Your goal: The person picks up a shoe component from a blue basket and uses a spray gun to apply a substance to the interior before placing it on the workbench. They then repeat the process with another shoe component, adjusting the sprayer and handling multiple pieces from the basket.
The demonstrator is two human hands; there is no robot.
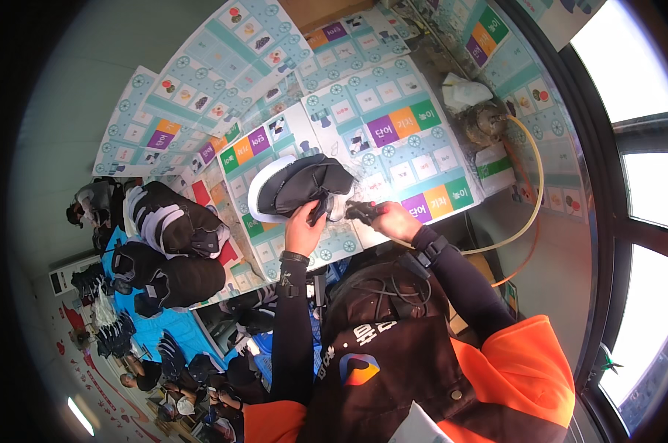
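Observation:
A black shoe (304, 184) with a white sole lies tilted on the patterned work surface in front of me. My left hand (304, 230) is closed on its near side, fingers curled over the black upper. Just to the right, my right hand (394, 223) is wrapped round a small dark hand tool (360, 213), whose tip points at the shoe's pale near end. A yellow hose (535, 192) runs from the right side toward my right hand; its join with the tool is hidden. The tool's exact kind is unclear.
More black shoes (175, 221) are piled at the table's left edge. Printed sheets (415, 96) cover the tabletop and the upright panels. A grimy metal pot (485, 122) and a white cloth (464, 92) sit at the right back. Several people work in the lower left distance.

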